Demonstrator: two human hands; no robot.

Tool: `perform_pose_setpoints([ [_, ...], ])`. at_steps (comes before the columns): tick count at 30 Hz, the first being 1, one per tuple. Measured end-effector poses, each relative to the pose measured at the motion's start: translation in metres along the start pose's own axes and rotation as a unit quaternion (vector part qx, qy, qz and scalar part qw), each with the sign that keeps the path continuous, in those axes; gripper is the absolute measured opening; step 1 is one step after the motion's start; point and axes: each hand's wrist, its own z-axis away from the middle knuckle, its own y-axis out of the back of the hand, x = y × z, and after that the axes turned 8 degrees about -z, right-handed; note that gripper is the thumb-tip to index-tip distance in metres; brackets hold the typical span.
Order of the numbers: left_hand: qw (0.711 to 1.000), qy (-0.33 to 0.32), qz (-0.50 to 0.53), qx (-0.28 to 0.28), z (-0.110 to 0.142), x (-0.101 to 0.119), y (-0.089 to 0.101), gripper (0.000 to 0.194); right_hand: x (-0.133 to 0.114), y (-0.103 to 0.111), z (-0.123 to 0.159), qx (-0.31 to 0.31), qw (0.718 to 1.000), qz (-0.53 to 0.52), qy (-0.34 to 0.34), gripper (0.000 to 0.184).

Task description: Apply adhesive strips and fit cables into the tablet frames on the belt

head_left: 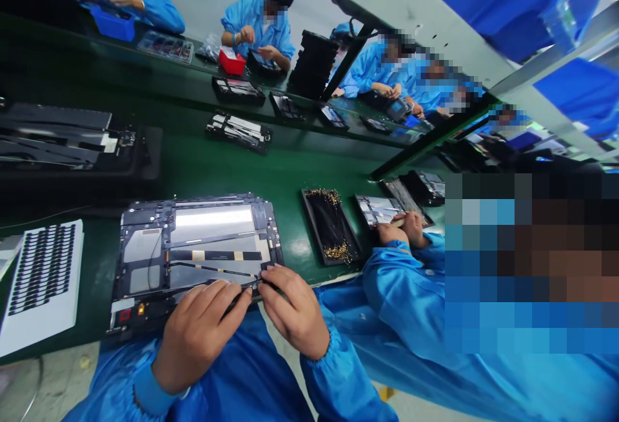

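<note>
In front of me an open tablet housing lies on the green bench, with silver battery panels, black and gold flex cables and a dark frame showing. My left hand is over its near edge, thumb and fingers drawn together by the lower right corner. My right hand meets it there, its fingertips pinched at the same corner. Between the fingertips is a small dark part, too covered to name. The tablet reaches close to the bench's front edge.
Left of the tablet sits a white sheet with rows of black strips. On the right is a black tray of small gold-coloured pieces, then a co-worker's hands. More tablets lie behind; people in blue work across the bench.
</note>
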Motion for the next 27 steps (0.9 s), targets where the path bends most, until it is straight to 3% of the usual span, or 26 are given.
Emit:
perform_pose_setpoints([
  [4, 1.000, 0.013, 0.023, 0.013, 0.006, 0.002, -0.006, 0.019, 0.005, -0.009, 0.005, 0.014, 0.999, -0.013, 0.041, 0.042],
  [7, 0.998, 0.042, 0.036, 0.017, 0.009, 0.006, -0.008, 0.013, 0.002, -0.017, 0.010, 0.026, 0.999, 0.009, 0.029, 0.047],
  [10, 0.999, 0.039, 0.032, 0.009, 0.012, 0.002, 0.004, 0.016, -0.002, -0.016, 0.012, 0.029, 0.999, 0.014, -0.003, 0.050],
  [12, 0.995, 0.102, -0.015, 0.007, 0.020, -0.010, 0.020, 0.037, -0.001, -0.011, 0.011, 0.033, 0.998, -0.014, -0.058, 0.062],
  [15, 0.960, 0.263, -0.089, -0.044, 0.043, -0.037, 0.042, 0.070, 0.008, -0.007, 0.009, -0.008, 0.987, -0.066, -0.148, 0.090],
  [18, 0.931, 0.328, -0.089, -0.134, 0.072, -0.056, 0.052, 0.069, 0.013, -0.014, 0.008, -0.054, 0.979, -0.088, -0.176, 0.088],
  [20, 0.921, 0.344, -0.097, -0.157, 0.083, -0.059, 0.056, 0.066, 0.011, -0.018, 0.010, -0.035, 0.979, -0.091, -0.179, 0.082],
  [23, 0.925, 0.346, -0.084, -0.137, 0.068, -0.058, 0.063, 0.063, 0.010, -0.014, 0.012, 0.008, 0.981, -0.101, -0.165, 0.074],
  [25, 0.937, 0.327, -0.044, -0.116, 0.038, -0.064, 0.067, 0.063, 0.023, -0.003, 0.005, 0.046, 0.977, -0.115, -0.171, 0.069],
  [27, 0.949, 0.290, 0.008, -0.125, -0.001, -0.080, 0.066, 0.067, 0.051, 0.010, -0.012, 0.089, 0.971, -0.134, -0.177, 0.063],
])
